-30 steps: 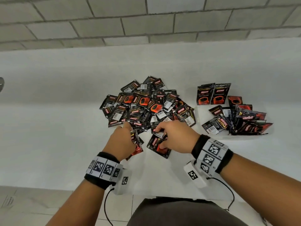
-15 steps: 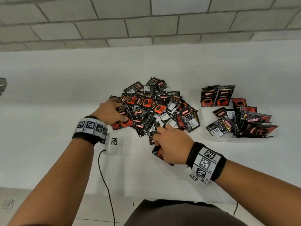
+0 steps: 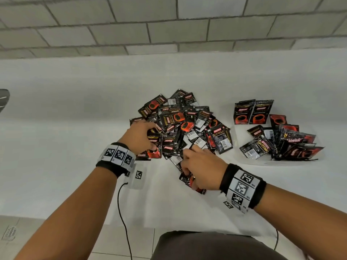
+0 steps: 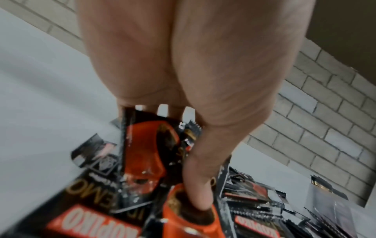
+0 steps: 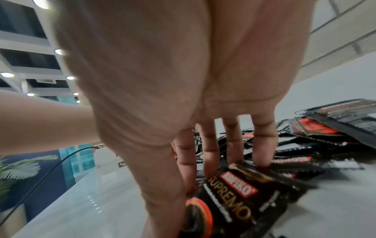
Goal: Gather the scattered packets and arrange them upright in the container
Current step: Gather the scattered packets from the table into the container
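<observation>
A heap of black and red coffee packets [image 3: 180, 124] lies on the white counter. To its right, a clear shallow container [image 3: 281, 163] holds more packets [image 3: 293, 145]; two stand upright at its back and the others lean or lie flat. My left hand [image 3: 150, 139] is at the heap's left edge. There its thumb [image 4: 199, 199] and fingers pinch a few packets [image 4: 146, 145]. My right hand [image 3: 187, 166] is at the heap's near edge and grips a packet [image 5: 234, 198] between thumb and fingers [image 5: 262, 149], low over the counter.
A grey brick wall [image 3: 169, 25] backs the white counter [image 3: 65, 147]. The counter's front edge [image 3: 56, 219] runs close to my body, with floor tiles and a drain [image 3: 10, 232] below. A dark object [image 3: 3, 98] pokes in at the far left. Cables hang from both wrists.
My left hand has moved from the heap's near edge to its left edge, with packets still in its grip. My right hand has stayed at the near edge over its packet.
</observation>
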Action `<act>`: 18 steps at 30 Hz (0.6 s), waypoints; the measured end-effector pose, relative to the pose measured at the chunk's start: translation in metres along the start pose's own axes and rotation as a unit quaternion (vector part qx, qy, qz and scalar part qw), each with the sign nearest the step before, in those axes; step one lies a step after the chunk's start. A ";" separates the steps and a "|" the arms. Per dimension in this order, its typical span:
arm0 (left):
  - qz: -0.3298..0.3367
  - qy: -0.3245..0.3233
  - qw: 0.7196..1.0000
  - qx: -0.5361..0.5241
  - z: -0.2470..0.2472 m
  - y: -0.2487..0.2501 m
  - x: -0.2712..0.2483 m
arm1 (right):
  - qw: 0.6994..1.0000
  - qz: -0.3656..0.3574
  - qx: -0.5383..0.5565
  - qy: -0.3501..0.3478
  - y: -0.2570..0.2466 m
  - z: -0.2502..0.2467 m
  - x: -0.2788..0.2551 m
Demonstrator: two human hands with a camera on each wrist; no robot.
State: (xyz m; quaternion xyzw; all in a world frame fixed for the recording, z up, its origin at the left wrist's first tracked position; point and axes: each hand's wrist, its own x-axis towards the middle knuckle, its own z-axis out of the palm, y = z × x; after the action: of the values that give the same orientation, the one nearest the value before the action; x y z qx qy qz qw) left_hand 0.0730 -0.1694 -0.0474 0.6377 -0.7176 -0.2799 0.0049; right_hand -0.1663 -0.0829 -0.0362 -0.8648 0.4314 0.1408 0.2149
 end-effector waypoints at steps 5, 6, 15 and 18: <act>0.041 0.021 0.996 -0.074 -0.002 -0.001 -0.013 | 0.999 0.024 0.041 -0.011 0.000 0.005 0.002; 0.042 0.024 0.995 -0.092 -0.004 -0.001 -0.016 | 0.998 0.031 0.054 -0.012 0.001 0.004 0.003; 0.006 0.097 0.945 -0.312 -0.033 -0.001 -0.042 | 0.990 0.045 0.133 -0.002 0.018 -0.002 -0.005; -0.038 0.048 0.942 -0.331 -0.035 0.002 -0.051 | 0.982 0.036 0.185 -0.008 0.024 -0.010 -0.014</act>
State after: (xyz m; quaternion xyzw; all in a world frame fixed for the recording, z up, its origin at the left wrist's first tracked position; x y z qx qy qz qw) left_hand 0.0932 -0.1359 0.0005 0.6392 -0.5587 -0.4711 0.2395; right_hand -0.1932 -0.0912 -0.0272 -0.7931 0.4788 0.0734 0.3691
